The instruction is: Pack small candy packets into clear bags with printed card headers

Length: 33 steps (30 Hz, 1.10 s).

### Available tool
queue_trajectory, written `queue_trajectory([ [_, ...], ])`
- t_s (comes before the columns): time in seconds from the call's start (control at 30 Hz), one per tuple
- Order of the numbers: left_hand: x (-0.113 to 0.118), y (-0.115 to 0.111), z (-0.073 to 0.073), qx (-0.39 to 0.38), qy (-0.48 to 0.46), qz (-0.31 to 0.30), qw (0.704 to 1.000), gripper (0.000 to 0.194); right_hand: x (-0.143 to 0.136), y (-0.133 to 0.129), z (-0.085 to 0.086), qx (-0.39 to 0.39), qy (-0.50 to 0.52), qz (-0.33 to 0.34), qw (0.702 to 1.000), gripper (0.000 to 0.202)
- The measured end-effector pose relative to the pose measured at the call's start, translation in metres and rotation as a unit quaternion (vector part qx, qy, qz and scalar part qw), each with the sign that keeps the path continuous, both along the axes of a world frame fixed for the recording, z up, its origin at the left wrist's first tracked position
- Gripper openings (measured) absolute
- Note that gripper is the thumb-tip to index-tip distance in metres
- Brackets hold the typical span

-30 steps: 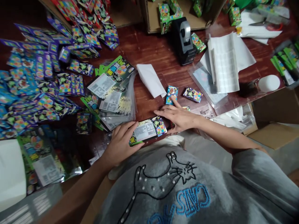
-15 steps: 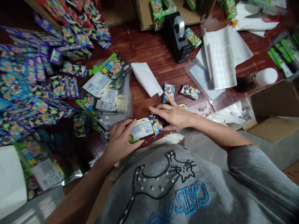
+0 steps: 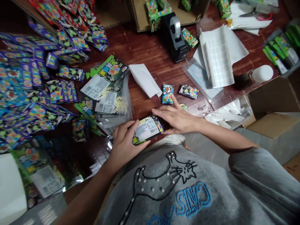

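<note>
My left hand [image 3: 125,145] grips a black-and-green printed packet [image 3: 146,128] with a barcode label, thumb along its near edge and fingers at its far left side. A small purple box [image 3: 158,123] shows at the packet's right end, mostly covered by it. Fingers spread, my right hand [image 3: 179,119] rests just right of that end. Its index fingertip is at the lower edge of a small blue box [image 3: 167,93]. A purple box [image 3: 188,91] lies to the right of the blue one, and a green box [image 3: 183,106] is partly hidden behind my right hand.
Printed packets [image 3: 110,84] lie left of a folded white paper [image 3: 144,80]. Many small boxes [image 3: 44,93] are heaped at left. At the back stand a tape dispenser [image 3: 175,40] and a cardboard box [image 3: 138,18]. Label sheets [image 3: 217,59] and a white-capped bottle [image 3: 262,74] are at right.
The small purple box now sticks out less from the packet's right end. My left hand and the packet sit slightly further right in view; my right hand stays beside the end.
</note>
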<state>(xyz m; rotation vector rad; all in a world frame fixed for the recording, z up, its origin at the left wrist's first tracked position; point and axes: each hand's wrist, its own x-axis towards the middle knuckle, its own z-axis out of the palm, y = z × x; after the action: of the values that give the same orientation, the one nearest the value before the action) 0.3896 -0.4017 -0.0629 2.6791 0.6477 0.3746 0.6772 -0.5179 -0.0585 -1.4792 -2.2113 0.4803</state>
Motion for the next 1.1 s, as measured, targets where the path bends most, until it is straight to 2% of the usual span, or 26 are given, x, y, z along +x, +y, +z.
queue_trajectory([
  [0.17,0.003,-0.002,-0.006,-0.008,0.006,0.01,1.0,0.082,-0.003,-0.014,-0.002,-0.029,-0.036,0.017,0.999,0.102],
  [0.3,-0.001,-0.001,-0.013,0.005,0.048,0.004,0.999,0.083,0.032,-0.037,-0.008,-0.012,-0.072,-0.04,0.997,0.106],
  [0.4,0.001,-0.001,-0.013,0.005,0.058,-0.014,0.998,0.083,0.055,-0.045,-0.021,-0.017,-0.065,-0.031,0.997,0.088],
  [0.53,0.008,-0.003,-0.008,0.001,0.045,-0.023,0.999,0.081,0.05,-0.037,-0.031,0.0,0.02,0.009,1.0,0.071],
  [0.63,0.008,-0.002,-0.004,-0.01,0.017,-0.032,0.999,0.081,0.04,-0.026,-0.022,0.007,0.083,0.051,0.995,0.066],
  [0.73,0.005,-0.002,0.001,-0.025,-0.004,-0.033,0.999,0.082,0.038,-0.015,-0.012,-0.004,0.094,0.073,0.993,0.063],
  [0.97,0.013,-0.008,0.006,0.002,-0.019,0.014,1.0,0.082,0.023,0.006,-0.017,0.023,0.07,0.069,0.995,0.069],
  [1.1,0.012,-0.009,-0.001,0.005,0.02,0.034,0.999,0.081,0.022,0.004,-0.013,0.001,0.039,0.057,0.998,0.089],
])
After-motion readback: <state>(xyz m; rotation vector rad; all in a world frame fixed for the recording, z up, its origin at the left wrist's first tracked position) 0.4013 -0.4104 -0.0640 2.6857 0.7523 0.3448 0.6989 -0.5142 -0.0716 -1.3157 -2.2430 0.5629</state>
